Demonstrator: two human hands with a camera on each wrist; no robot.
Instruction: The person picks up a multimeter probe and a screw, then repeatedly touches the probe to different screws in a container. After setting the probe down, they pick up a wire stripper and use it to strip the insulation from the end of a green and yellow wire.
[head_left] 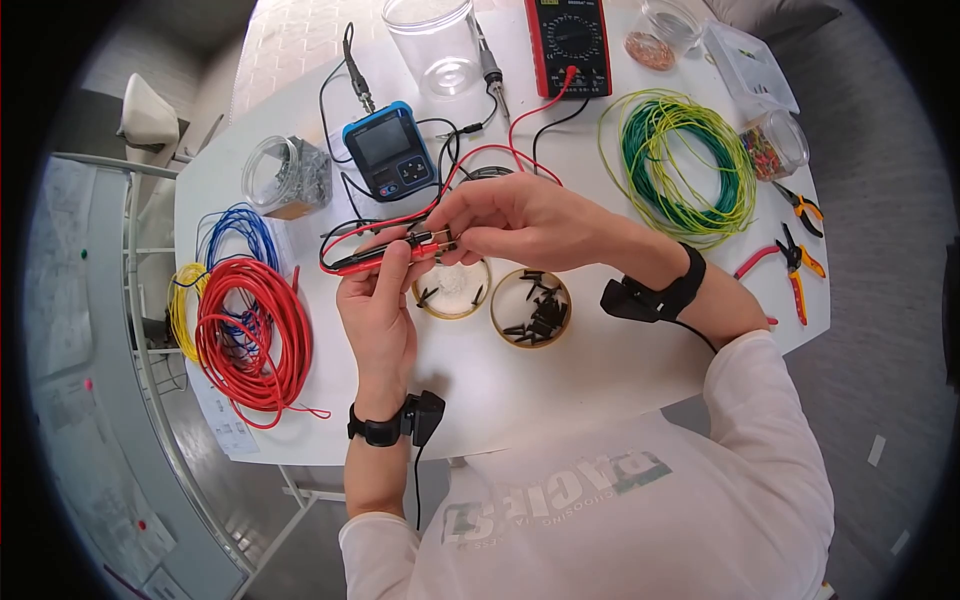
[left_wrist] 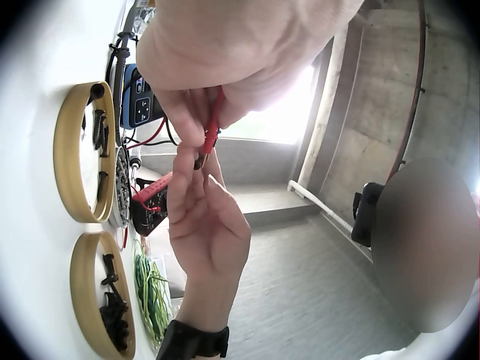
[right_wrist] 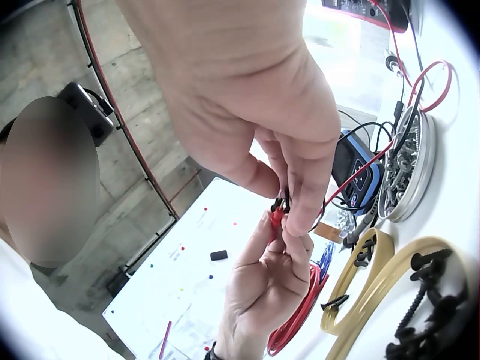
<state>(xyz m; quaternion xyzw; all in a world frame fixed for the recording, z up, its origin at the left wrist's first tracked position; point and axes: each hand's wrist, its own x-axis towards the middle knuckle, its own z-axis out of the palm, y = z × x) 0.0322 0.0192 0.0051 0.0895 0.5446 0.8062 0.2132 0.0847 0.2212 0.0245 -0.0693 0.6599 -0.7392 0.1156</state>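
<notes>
White shirt cloth (head_left: 580,550) lies nearest, at the near edge, with a sleeve rising on either side; beyond it both hands meet above a white table (head_left: 610,370); the left hand (head_left: 380,310) is clamped on a red probe (head_left: 362,263) and a black probe (head_left: 385,250), its thumb laid across them; the right hand (head_left: 530,225) comes in from the right, thumb and fingers pinched together on a small dark piece (right_wrist: 281,203) at the probe tips; what this piece is cannot be made out.

Just below the hands stand two round dishes with tan rims; the left dish (head_left: 452,316) holds a few black screws, the right dish (head_left: 510,300) a larger heap of them.

On the left lie a coil of red wire (head_left: 290,350) and, just beyond, blue wire (head_left: 240,235); a clear jar (head_left: 290,180) stands farther on, near a blue instrument (head_left: 388,150) with a dark screen; at the far side lies a red-edged multimeter (head_left: 572,45), red and black leads plugged into it; on the right are a green wire coil (head_left: 640,160) and, nearer, pliers (head_left: 793,265) with red and yellow handles.
</notes>
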